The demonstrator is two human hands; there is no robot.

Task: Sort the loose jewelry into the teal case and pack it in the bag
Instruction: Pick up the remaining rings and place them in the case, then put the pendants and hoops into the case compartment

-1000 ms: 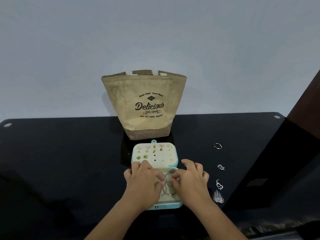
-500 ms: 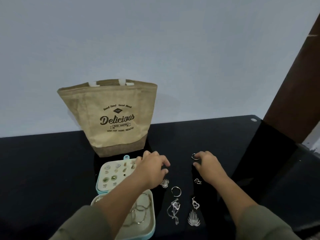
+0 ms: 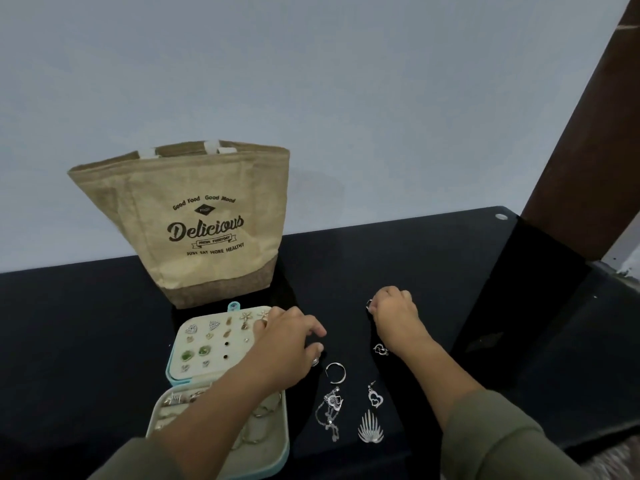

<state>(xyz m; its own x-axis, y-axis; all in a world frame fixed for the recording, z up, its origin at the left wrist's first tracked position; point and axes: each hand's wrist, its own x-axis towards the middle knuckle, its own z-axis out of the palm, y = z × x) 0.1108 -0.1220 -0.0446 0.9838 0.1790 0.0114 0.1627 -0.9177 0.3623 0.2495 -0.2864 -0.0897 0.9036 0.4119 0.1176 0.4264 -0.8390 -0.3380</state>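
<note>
Teal case [image 3: 221, 367]: open, tray under the left forearm, stud panel just left of the left hand.
Loose jewelry: fan pendant [image 3: 370, 427], heart pendant [image 3: 375, 398], chain piece [image 3: 330, 410] and open hoop [image 3: 336, 372] lie between the forearms.
Left hand [image 3: 287, 344]: fingers bent; a silver piece peeks out under the thumb, and I cannot tell whether it is gripped.
Right hand [image 3: 394, 310]: pinches a small ring [image 3: 369, 304].
Bag [image 3: 194, 230]: upright beyond the left hand.

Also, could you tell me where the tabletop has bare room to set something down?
Bare tabletop lies left of the tote bag and teal case, and right of the bag, behind the right hand, which pinches a ring. It is crowded between the case and the right forearm: hoop earring, heart pendant, chain.
</note>
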